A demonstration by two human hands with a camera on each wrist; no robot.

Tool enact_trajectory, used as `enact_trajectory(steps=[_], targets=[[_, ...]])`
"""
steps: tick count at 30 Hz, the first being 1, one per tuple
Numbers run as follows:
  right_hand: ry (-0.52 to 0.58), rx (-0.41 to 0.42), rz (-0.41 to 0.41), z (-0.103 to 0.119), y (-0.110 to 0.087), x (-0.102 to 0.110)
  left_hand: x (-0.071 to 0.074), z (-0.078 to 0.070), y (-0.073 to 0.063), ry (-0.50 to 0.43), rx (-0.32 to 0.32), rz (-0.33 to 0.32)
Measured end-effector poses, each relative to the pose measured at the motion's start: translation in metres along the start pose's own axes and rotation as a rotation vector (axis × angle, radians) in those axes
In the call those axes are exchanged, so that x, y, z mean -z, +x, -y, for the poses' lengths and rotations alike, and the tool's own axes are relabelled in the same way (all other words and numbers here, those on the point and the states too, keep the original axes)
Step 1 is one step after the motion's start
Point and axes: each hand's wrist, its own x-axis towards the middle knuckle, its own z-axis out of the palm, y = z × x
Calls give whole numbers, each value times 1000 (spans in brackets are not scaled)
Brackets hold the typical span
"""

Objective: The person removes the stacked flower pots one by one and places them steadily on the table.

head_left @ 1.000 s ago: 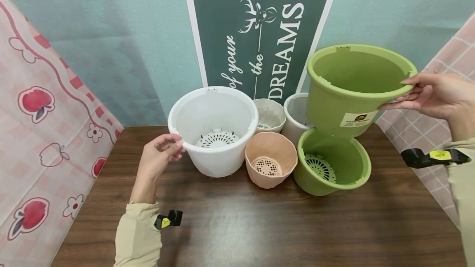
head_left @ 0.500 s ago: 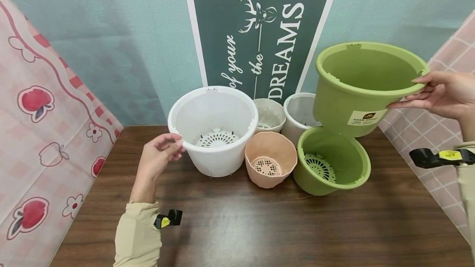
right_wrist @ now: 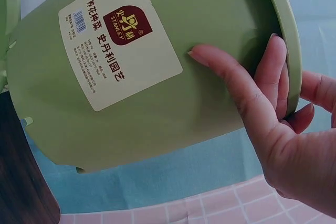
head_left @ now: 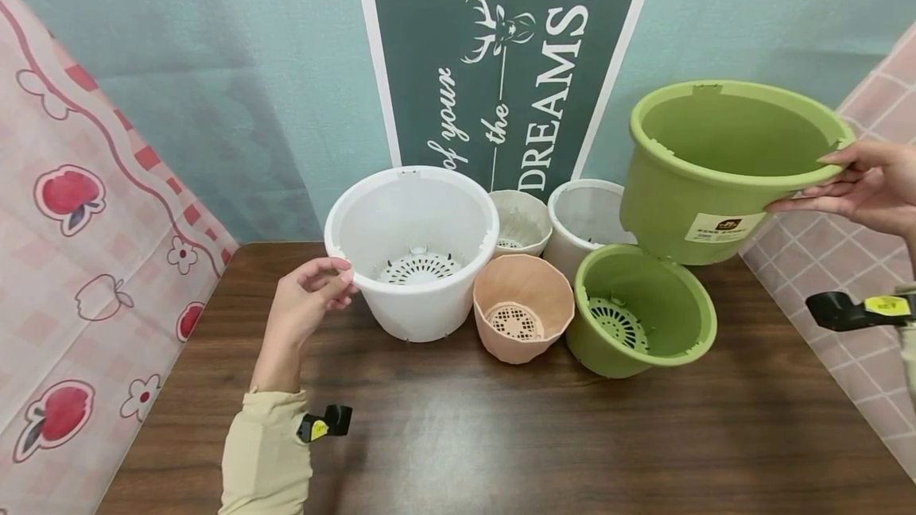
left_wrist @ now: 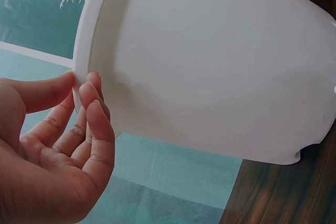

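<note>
My left hand pinches the near-left rim of a large white flower pot, which stands upright on the table. In the left wrist view, thumb and fingertips meet across that rim. At the right, my right hand grips a large green flower pot by its right rim and holds it up, slightly tilted. The right wrist view shows a printed label on its wall, with the thumb against the wall and fingers around the rim. Below the held pot stands a smaller green pot; whether they touch, I cannot tell.
Between the white and green pots stands a peach pot. Behind it are a small cream pot and a smaller white pot. The wooden table meets hanging cloths at the back and on both sides.
My right hand has carried the large green pot to the right, uncovering more of the smaller white pot. My left hand and the large white pot have stayed in place.
</note>
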Motion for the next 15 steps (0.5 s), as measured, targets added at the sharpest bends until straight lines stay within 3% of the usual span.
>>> enact_trajectory(steps=[3, 10, 15], targets=[[46, -27, -17, 3, -3, 4, 0, 0, 0, 2, 4, 0], [127, -96, 36, 10, -7, 12, 0, 0, 0, -1, -1, 2], [160, -144, 9, 15, -10, 14, 0, -1, -1, 0, -7, 3]])
